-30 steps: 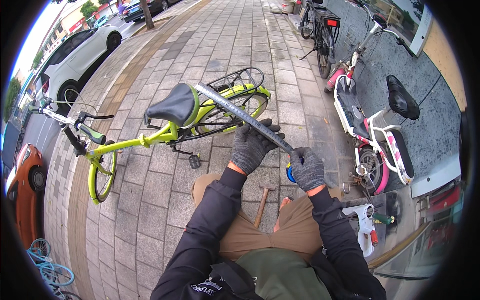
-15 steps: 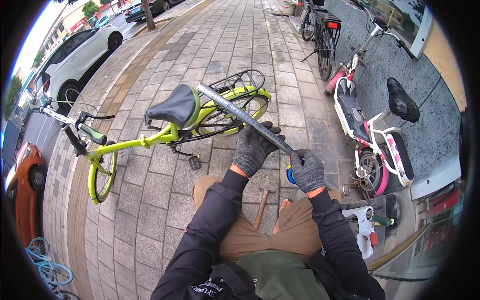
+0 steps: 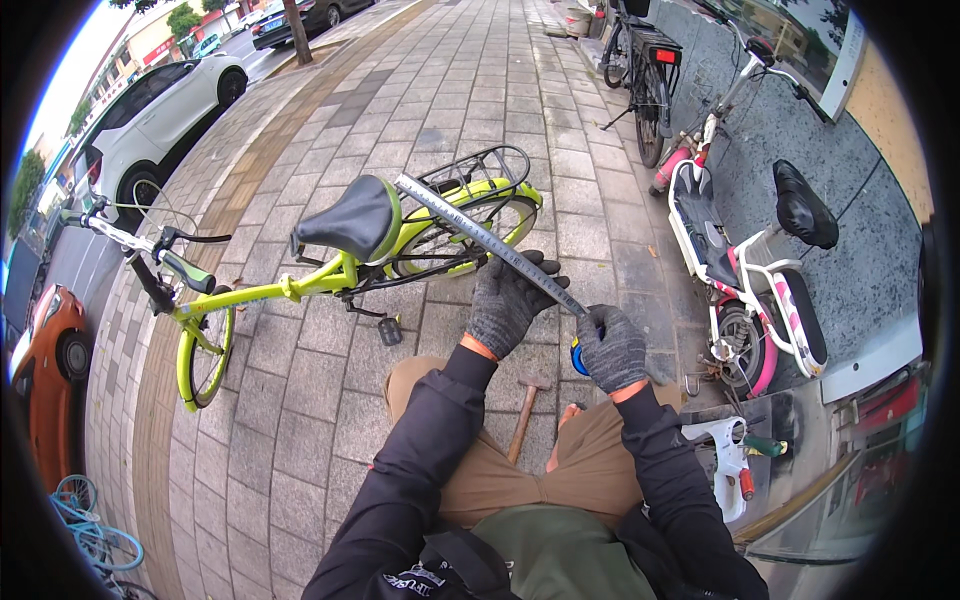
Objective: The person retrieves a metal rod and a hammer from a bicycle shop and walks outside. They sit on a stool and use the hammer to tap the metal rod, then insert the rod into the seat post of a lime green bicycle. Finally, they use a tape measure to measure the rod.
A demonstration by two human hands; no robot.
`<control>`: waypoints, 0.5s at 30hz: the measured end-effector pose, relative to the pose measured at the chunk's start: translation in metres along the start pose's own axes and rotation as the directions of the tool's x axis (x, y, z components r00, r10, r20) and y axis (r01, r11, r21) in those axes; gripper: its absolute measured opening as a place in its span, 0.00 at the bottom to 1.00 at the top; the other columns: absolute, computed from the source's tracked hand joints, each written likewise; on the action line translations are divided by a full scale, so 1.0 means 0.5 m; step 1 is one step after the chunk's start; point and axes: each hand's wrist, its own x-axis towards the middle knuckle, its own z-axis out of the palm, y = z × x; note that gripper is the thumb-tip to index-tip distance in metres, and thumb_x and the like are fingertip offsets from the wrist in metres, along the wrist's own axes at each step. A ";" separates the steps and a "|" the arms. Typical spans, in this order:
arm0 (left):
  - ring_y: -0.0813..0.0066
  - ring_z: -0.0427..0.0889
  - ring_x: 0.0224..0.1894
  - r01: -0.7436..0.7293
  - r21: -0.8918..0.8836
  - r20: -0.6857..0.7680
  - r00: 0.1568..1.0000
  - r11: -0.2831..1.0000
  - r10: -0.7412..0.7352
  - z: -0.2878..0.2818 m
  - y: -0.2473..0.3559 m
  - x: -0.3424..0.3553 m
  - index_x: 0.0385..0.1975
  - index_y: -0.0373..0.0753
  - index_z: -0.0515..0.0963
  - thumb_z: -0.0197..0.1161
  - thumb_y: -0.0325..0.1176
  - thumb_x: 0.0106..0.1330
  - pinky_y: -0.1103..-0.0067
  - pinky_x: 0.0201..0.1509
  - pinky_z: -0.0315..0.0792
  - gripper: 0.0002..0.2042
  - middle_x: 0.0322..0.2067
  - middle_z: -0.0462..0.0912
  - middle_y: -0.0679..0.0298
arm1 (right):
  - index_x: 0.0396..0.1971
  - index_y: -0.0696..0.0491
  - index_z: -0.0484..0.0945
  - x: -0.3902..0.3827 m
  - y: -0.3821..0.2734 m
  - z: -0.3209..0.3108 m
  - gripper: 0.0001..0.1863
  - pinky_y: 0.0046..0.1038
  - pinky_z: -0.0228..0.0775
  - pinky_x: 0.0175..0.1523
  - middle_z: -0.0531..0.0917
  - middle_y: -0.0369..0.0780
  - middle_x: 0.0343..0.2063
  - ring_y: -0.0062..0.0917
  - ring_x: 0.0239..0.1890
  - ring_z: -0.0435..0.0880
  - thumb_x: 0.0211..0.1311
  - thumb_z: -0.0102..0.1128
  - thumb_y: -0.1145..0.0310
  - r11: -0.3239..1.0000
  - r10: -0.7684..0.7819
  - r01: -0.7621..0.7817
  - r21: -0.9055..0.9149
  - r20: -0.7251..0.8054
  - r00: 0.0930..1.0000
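Observation:
A long grey marked strip, like a ruler (image 3: 470,230), slants from my right hand up to the black saddle (image 3: 352,218) of a lime-green bicycle (image 3: 265,292). Its far end reaches the saddle's rear edge; whether they touch, I cannot tell. My left hand (image 3: 502,308), in a grey glove, holds the strip partway along, fingers lying under and beside it. The gloved right hand (image 3: 610,350) is closed around the near end. Next to its fingers shows part of a round blue thing (image 3: 578,357), mostly hidden by the hand. Behind the strip are the bicycle's rear wheel and black rack (image 3: 500,165).
A hammer (image 3: 525,415) lies on the paving between my knees. At the right stands a white and pink electric scooter (image 3: 720,235) by the wall, with a black bicycle (image 3: 650,90) beyond. White (image 3: 165,115) and orange (image 3: 52,355) cars are parked at the left.
My right hand has shifted slightly down, and the strip's far end has dropped a little with it. Both hands keep their hold.

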 end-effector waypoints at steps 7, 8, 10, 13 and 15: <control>0.38 0.77 0.63 -0.001 0.020 0.025 1.000 1.000 0.001 0.005 0.000 -0.001 0.61 0.36 0.75 0.51 0.64 0.71 0.48 0.70 0.69 0.35 0.57 0.82 0.46 | 0.40 0.56 0.84 -0.002 -0.002 -0.002 0.12 0.40 0.79 0.42 0.86 0.51 0.32 0.44 0.35 0.88 0.66 0.67 0.63 0.999 -0.037 0.036 -0.028 -0.023 0.999; 0.38 0.77 0.64 -0.002 0.024 0.029 1.000 1.000 0.001 0.005 0.000 0.000 0.61 0.36 0.76 0.51 0.64 0.71 0.48 0.70 0.69 0.35 0.57 0.82 0.46 | 0.40 0.56 0.84 -0.002 -0.002 -0.002 0.11 0.40 0.79 0.42 0.86 0.51 0.32 0.44 0.35 0.88 0.66 0.67 0.63 0.999 -0.033 0.032 -0.031 -0.020 0.999; 0.37 0.77 0.64 0.002 0.019 0.033 0.999 1.000 -0.003 0.003 0.000 0.000 0.61 0.36 0.76 0.51 0.64 0.71 0.48 0.70 0.69 0.35 0.57 0.81 0.46 | 0.40 0.55 0.84 -0.003 -0.004 -0.005 0.11 0.40 0.79 0.42 0.86 0.51 0.32 0.44 0.35 0.88 0.66 0.67 0.63 0.999 -0.023 0.023 -0.038 -0.014 1.000; 0.36 0.77 0.64 0.004 0.008 0.024 1.000 1.000 -0.004 0.003 0.002 -0.002 0.60 0.36 0.76 0.52 0.65 0.71 0.48 0.70 0.69 0.35 0.58 0.81 0.46 | 0.40 0.55 0.84 -0.002 -0.011 -0.006 0.12 0.40 0.79 0.42 0.86 0.50 0.31 0.44 0.35 0.88 0.66 0.67 0.62 0.999 -0.003 0.003 -0.042 0.002 1.000; 0.36 0.76 0.64 0.008 0.002 0.019 1.000 1.000 -0.008 0.003 0.000 -0.001 0.60 0.37 0.76 0.52 0.65 0.70 0.48 0.70 0.69 0.35 0.58 0.81 0.46 | 0.39 0.54 0.84 -0.001 -0.004 -0.004 0.14 0.43 0.79 0.43 0.87 0.50 0.31 0.46 0.35 0.88 0.66 0.67 0.58 1.000 -0.007 0.007 -0.029 -0.010 1.000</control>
